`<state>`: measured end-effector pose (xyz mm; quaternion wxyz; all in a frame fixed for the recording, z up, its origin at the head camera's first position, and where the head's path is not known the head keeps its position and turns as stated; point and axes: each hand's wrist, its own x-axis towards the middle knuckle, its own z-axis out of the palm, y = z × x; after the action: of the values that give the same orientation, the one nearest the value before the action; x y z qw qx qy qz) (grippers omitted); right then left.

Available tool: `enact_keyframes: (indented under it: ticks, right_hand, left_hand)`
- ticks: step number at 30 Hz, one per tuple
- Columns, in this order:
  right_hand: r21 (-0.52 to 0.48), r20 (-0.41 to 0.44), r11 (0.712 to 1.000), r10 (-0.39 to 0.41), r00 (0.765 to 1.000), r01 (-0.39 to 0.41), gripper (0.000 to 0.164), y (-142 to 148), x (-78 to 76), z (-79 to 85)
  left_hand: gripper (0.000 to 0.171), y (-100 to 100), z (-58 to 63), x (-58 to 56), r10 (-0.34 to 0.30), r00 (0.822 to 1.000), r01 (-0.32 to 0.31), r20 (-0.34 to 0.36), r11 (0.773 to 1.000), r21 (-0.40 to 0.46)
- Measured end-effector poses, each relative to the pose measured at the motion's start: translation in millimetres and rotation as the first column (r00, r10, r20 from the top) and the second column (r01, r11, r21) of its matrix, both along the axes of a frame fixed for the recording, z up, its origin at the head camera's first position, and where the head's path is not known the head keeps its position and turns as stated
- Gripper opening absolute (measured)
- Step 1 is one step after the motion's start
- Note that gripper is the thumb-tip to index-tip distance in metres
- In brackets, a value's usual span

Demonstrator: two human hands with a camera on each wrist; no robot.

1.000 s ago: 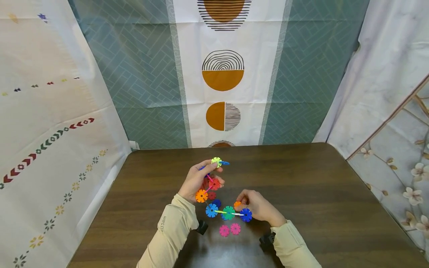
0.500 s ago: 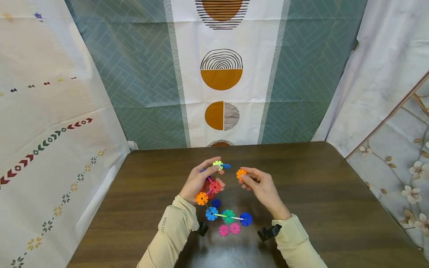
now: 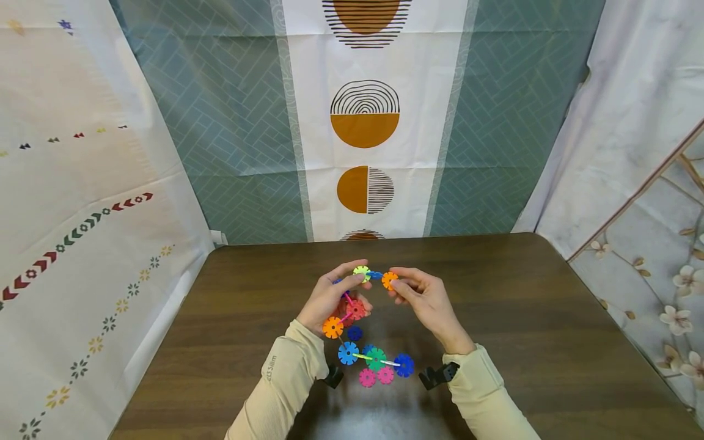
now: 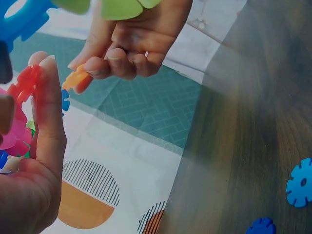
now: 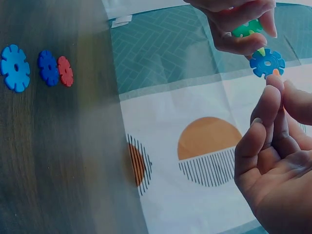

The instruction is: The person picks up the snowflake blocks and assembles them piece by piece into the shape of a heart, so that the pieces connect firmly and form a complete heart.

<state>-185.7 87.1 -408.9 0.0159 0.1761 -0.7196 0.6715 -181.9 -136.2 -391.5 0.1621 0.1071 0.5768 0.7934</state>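
My left hand [image 3: 329,298] pinches a yellow-green slotted plastic disc [image 3: 360,269] at the top of a chain of interlocking discs. A blue disc [image 5: 260,63] sticks out from it toward the right. My right hand [image 3: 431,302] pinches an orange disc [image 3: 388,279], its edge right at the blue disc's rim. Below the left fingers the chain runs down through a red disc [image 3: 356,310] and another orange disc [image 3: 332,327]. Lower, a light blue disc [image 3: 348,353], a green disc [image 3: 376,359] and a dark blue disc [image 3: 404,365] are linked by edge-on discs.
Two pink discs [image 3: 367,377] lie on the brown table [image 3: 528,342] toward the person. Behind the chain, a loose dark blue disc [image 3: 354,333], a red disc [image 5: 65,71] and a light blue disc [image 5: 15,68] lie in a row. Patterned cloths hang around the table.
My right hand has lifted the orange disc from beside the chain's lower end, up and then left to the blue disc. My left hand has moved only slightly.
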Motion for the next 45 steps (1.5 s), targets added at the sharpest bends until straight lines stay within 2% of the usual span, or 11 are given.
enact_keyframes:
  ticks: [6, 22, 36, 38, 45]
  right_hand:
    - [0.02, 0.011, 1.0, -0.01, 1.0, 0.01, 0.034, 0.9, 0.1, 1.9]
    - [0.064, -0.028, 0.997, -0.048, 0.998, 0.049, 0.03, 1.1, 1.8, 2.9]
    - [0.077, -0.007, 0.996, -0.037, 0.999, 0.038, 0.028, -0.4, 1.5, 4.0]
    - [0.088, -0.009, 0.996, -0.033, 0.999, 0.034, 0.028, -0.7, 2.9, 6.5]
    - [0.116, -0.045, 0.993, -0.017, 0.999, 0.023, 0.027, -4.7, 18.3, 32.0]
  left_hand:
    - [0.046, 0.3, -0.1, -0.6, -0.009, 1.0, 0.009, -0.012, 1.0, -0.023]
    - [0.045, 0.3, -3.2, -0.7, -0.012, 0.999, 0.009, -0.034, 0.997, -0.075]
    - [0.041, -0.7, 0.3, -0.4, 0.002, 1.0, -0.004, -0.029, 0.997, -0.073]
    - [0.042, -0.7, 0.2, -0.8, 0.003, 0.999, -0.005, -0.033, 0.997, -0.073]
    - [0.043, 1.2, -0.4, -1.9, -0.017, 0.999, 0.013, -0.04, 0.995, -0.101]
